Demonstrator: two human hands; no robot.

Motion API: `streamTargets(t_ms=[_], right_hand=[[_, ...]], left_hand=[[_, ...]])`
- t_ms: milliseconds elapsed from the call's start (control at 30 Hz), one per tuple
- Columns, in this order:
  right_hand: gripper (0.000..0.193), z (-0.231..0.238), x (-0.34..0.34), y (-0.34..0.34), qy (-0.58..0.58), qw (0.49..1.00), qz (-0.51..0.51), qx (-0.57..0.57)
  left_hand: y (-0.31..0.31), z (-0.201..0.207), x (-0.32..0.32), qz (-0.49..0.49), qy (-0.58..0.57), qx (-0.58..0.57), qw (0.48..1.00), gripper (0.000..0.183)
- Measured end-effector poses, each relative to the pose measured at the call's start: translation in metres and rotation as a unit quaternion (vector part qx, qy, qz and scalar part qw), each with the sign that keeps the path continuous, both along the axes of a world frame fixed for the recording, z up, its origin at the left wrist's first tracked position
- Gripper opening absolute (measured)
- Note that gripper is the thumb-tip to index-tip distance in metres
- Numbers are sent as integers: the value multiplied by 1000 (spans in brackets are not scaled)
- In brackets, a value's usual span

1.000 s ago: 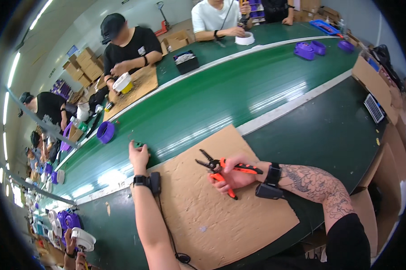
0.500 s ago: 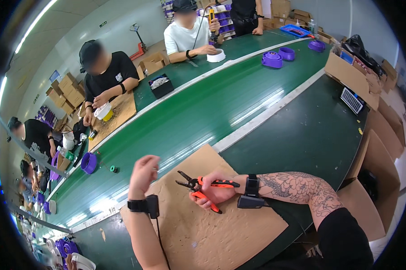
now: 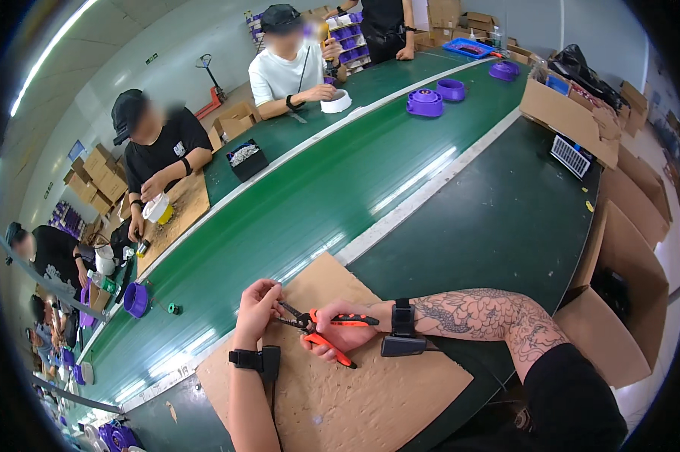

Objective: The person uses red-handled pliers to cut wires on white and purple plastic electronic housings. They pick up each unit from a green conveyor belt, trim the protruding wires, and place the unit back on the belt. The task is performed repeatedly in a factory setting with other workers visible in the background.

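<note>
Black-jawed wire strippers (image 3: 340,321) with orange and black handles are gripped in my right hand (image 3: 338,331), its fingers wrapped round them over a cardboard sheet (image 3: 378,384). The handles are spread and the jaws point left. Right beside the jaw tips is my left hand (image 3: 257,307), its thumb and fingertips pinched together. Whatever small thing it may hold is too small to make out. Both wrists wear black straps with small boxes.
A green belt (image 3: 280,230) crosses beyond the cardboard. Left of my hands are a small green spool (image 3: 175,309) and a purple ring-shaped housing (image 3: 136,300). More purple parts (image 3: 425,103) sit far off. Co-workers sit across the belt; open cartons (image 3: 619,264) stand at right.
My left hand has come down and right to the stripper jaws, its fingers now pinched. My right hand still grips the strippers. The whole view has shifted slightly.
</note>
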State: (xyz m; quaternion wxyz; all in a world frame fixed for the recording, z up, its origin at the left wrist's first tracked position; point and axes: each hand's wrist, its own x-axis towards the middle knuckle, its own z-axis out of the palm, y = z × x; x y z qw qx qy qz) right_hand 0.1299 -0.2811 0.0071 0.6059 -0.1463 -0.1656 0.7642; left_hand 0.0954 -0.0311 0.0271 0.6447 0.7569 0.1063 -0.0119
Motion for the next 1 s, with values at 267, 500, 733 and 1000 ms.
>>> streamTargets(t_ms=[267,500,733,1000], right_hand=[[32,5,-2,-1,-36,999,-17,-8],[33,10,-4,-2,-32,999,-34,-14],[37,-1,2,-1,-13,1000,9,6],[35,3,0,-1,-17,1000,4,8]], left_hand=[[-2,1,-1,6,1,7,1000,22],[-3,3,-2,-1,-1,13,1000,22],[-3,7,-6,-19,-14,-89,996,31],[-4,24,-9,-144,-7,-50,988,48]])
